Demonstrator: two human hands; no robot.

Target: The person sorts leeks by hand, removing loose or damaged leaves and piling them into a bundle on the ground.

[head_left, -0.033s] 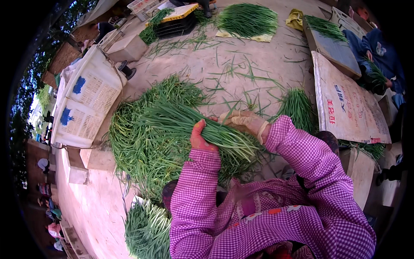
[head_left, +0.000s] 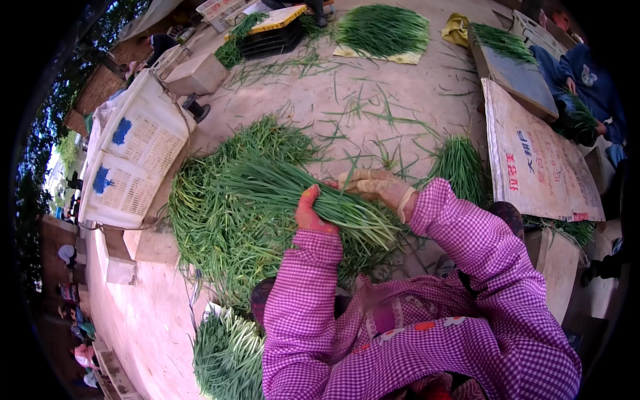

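The floor (head_left: pixel 147 313) spreads widest around me, and on it, in front of me and to my left, lies a broad heap of loose green stalks (head_left: pixel 220 233). Beyond the heap's left side leans a white slatted crate (head_left: pixel 143 150). A stack of pale-ended greens (head_left: pixel 230 357) sits by my left side, and a smaller bundle (head_left: pixel 460 170) stands past my right sleeve.

The bunch of long green stalks (head_left: pixel 280 183) is in front of me, above the heap's right part; whether its leaf tips touch the heap I cannot tell. To handle it well, I judge that I should clasp it firmly enough to stop stalks sliding, yet not so hard that the leaves bruise, keep the pale ends level with one another, and work only lightly along the far edge.

Its long axis runs slantwise: the dark leafy tips point left and away from me, the whitish ends right and toward me.

My left grip (head_left: pixel 313 212) is clamped around its middle, thumb over the near side. My right grip (head_left: pixel 380 188) lies along the far edge, near the pale end; I cannot tell whether its fingers pinch a stalk.
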